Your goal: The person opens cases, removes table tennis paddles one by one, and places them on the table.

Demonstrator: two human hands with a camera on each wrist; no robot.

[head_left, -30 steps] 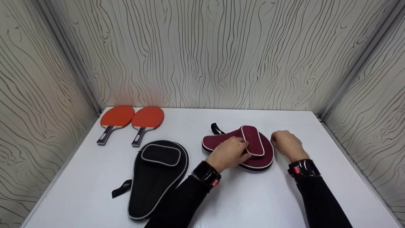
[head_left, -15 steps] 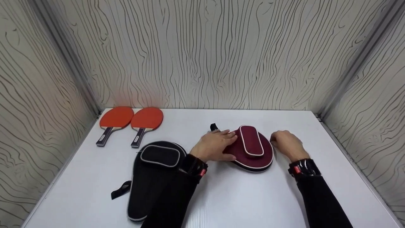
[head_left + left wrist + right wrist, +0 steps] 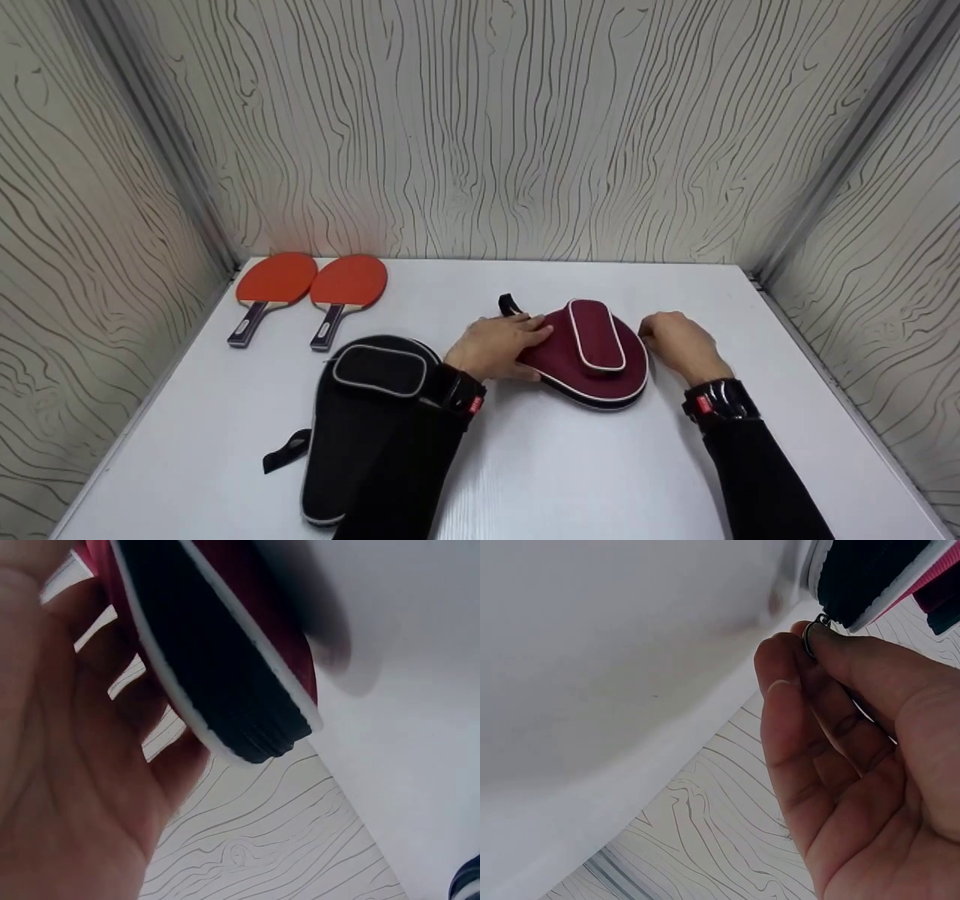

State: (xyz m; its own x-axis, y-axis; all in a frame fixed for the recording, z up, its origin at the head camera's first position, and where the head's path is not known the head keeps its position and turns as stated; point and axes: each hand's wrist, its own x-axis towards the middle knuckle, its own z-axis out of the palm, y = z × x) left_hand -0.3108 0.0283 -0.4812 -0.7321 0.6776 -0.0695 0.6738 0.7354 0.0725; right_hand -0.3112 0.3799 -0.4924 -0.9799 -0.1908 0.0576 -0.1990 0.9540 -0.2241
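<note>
The white table (image 3: 570,465) carries everything. Just left of the left hand (image 3: 491,349) lies the black paddle case (image 3: 367,420), partly under that forearm; beyond it, well apart, two red paddles (image 3: 311,289) rest side by side, not in any case.

Between the two hands sits the maroon paddle case (image 3: 592,356), flat on the table, round end toward the right hand (image 3: 675,345), its black loop strap (image 3: 510,304) just past the left fingertips. It is maroon with white piping, a raised pocket on top and a dark zipper band round the edge.

The left hand grips the case's narrow end, fingers over the top and thumb below. The right hand pinches the zipper pull (image 3: 814,634) at the case's rim between thumb and forefinger.

By my judgement the unzipping is only starting: the edge looks closed, though the wrist views are too close to be sure.
</note>
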